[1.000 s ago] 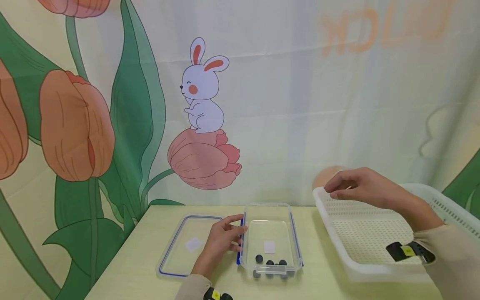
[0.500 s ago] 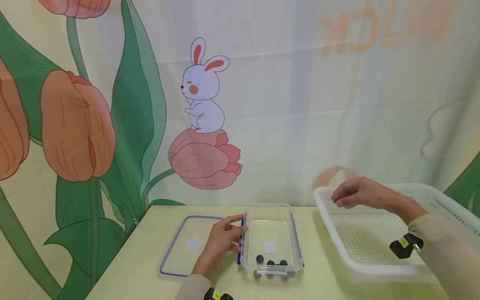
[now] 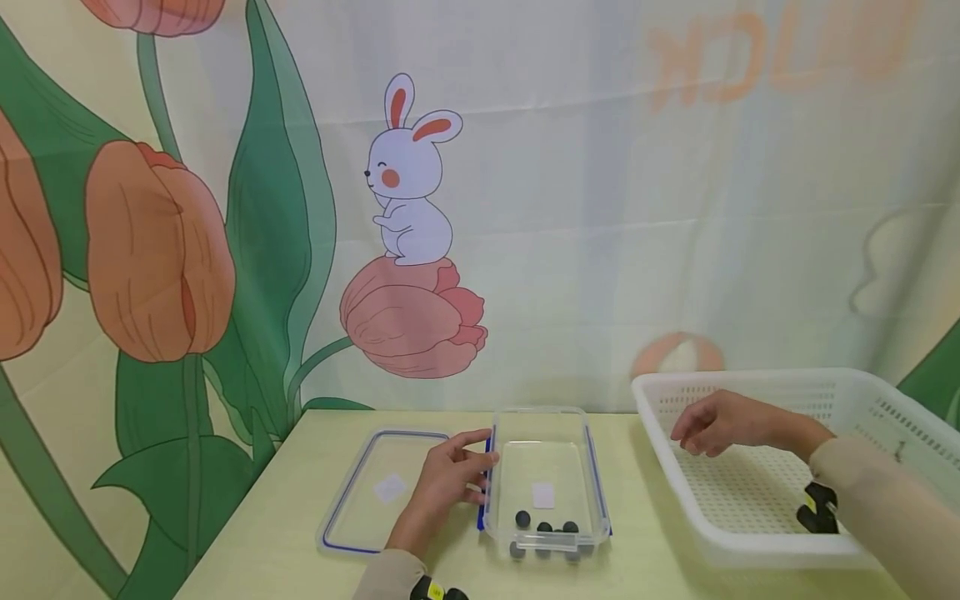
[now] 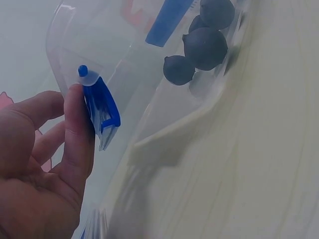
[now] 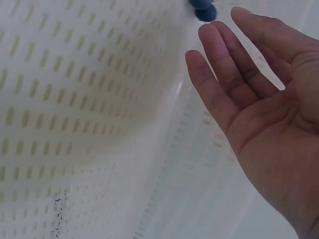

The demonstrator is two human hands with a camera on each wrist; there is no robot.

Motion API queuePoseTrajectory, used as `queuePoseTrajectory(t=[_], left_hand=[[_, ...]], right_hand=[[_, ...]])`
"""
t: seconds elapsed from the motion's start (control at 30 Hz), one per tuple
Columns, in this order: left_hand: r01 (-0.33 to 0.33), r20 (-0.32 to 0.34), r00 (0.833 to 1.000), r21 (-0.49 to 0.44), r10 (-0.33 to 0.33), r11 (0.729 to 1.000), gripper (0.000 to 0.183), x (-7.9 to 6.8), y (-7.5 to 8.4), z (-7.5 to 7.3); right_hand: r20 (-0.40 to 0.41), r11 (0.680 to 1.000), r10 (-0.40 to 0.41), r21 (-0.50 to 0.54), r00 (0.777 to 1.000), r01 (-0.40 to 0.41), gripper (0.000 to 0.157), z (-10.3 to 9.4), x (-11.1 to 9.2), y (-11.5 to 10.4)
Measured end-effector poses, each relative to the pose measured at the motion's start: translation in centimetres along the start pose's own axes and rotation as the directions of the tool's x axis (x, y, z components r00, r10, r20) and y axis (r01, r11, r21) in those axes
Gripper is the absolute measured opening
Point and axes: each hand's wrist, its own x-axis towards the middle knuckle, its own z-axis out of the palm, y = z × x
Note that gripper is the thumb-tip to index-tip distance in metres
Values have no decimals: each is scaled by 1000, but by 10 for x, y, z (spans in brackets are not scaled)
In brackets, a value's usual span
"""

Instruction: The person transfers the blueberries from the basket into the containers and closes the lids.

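A clear plastic food container (image 3: 551, 454) with blue side latches stands on the table. Several blueberries (image 4: 205, 48) lie in its near end. My left hand (image 3: 442, 479) rests against the container's left side, its fingers lightly bent beside a hanging blue latch (image 4: 102, 107). Inside a white perforated basket (image 3: 693, 517), my right hand (image 3: 727, 423) hovers above the bottom. In the right wrist view its fingers reach loosely toward blueberries (image 5: 205, 11) at the top edge, with a gap between thumb and fingers. From the head those berries are hidden.
A clear lid (image 3: 352, 492) with a blue seal lies on the table left of the container, partly behind my left forearm. A printed curtain (image 3: 555, 250) hangs behind the table (image 3: 262, 517). The basket's high rim surrounds my right hand.
My right hand has come down from above the basket's left rim into the basket. My left hand stays at the container, and the blueberries in it have not moved.
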Motion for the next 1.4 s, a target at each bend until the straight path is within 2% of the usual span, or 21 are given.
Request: queuePoseTrajectory(t=[0.37, 0.57, 0.67, 0.83, 1.07, 1.17, 1.4], left_hand=[[-17, 15, 1000, -13, 17, 1000, 48, -1, -1, -1], [-30, 18, 999, -16, 30, 999, 49, -2, -1, -2], [-25, 15, 1000, -14, 25, 1000, 48, -3, -1, -1], [-29, 4, 1000, -7, 29, 1000, 49, -2, -1, 0], [-23, 2, 1000, -11, 23, 1000, 48, 0, -1, 0], [-18, 2, 1000, -12, 18, 1000, 47, 1, -1, 0], [-14, 3, 1000, -1, 14, 1000, 47, 1, -1, 0]], right_hand=[[119, 995, -101, 9, 988, 100, 19, 10, 9, 11], [137, 993, -111, -33, 984, 116, 6, 14, 11, 7], [135, 992, -103, -54, 985, 112, 7, 13, 10, 4], [67, 992, -64, -106, 996, 70, 9, 7, 3, -2], [-63, 989, -67, -138, 996, 58, 15, -6, -9, -25], [-130, 987, -71, -154, 989, 51, 17, -10, -12, -40], [-269, 972, -105, -232, 957, 41, 21, -14, -21, -77]])
